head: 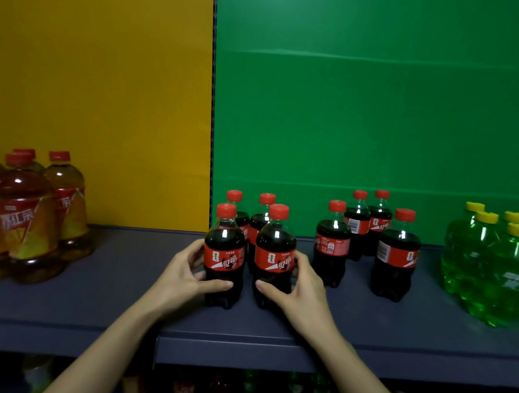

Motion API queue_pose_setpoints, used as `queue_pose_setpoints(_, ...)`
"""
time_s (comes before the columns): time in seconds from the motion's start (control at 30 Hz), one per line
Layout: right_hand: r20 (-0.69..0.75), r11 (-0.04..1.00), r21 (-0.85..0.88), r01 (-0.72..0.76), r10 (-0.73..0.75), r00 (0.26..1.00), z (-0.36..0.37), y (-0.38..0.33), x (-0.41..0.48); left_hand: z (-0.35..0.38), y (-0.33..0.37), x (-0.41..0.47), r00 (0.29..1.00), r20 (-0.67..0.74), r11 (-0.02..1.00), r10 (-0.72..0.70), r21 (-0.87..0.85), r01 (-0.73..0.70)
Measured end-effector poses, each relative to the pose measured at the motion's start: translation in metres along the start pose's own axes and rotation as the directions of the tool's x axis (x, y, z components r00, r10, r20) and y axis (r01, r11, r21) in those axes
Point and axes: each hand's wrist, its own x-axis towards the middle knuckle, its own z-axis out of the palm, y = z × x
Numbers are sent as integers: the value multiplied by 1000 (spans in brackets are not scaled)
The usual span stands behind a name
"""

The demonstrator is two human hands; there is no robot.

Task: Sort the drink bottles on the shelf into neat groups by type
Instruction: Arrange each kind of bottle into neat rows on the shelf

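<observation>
Two small cola bottles with red caps and red labels stand side by side at the middle of the dark shelf [121,303]. My left hand [182,275] grips the left cola bottle [225,249] from its left side. My right hand [299,286] wraps the right cola bottle [274,249] from its right. Two more cola bottles [252,217] stand right behind them. A looser cluster of several cola bottles [369,231] stands further right. Amber red-tea bottles [26,217] are grouped at the far left. Green soda bottles with yellow caps [493,265] are grouped at the far right.
The back wall is yellow [99,93] on the left and green [380,112] on the right, split by a dark seam above the cola pair. Bare shelf lies between the tea group and my left hand. A lower shelf with dim bottles [238,388] shows beneath.
</observation>
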Motion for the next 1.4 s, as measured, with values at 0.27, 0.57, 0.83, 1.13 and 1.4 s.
queue_pose_setpoints(0.27,1,997,-83,3,-3,1000,15,-6,0,-6,-8,6,995,98,1000,1,-4,-1)
queue_pose_setpoints(0.57,22,991,-128,-33,36,999,2,-9,-7,5,4,-7,991,-82,972,101,222,-80)
queue_pose_setpoints(0.83,-351,987,-158,-13,-44,935,-96,26,-12,61,35,-21,702,-211,641,680,636,-429)
queue_pose_setpoints(1.13,-176,977,-37,-208,199,964,-176,88,12,173,32,24,952,-44,812,303,534,-234)
queue_pose_setpoints(1.4,210,939,228,-257,211,955,-182,109,31,188,16,88,976,-41,976,-215,-23,215)
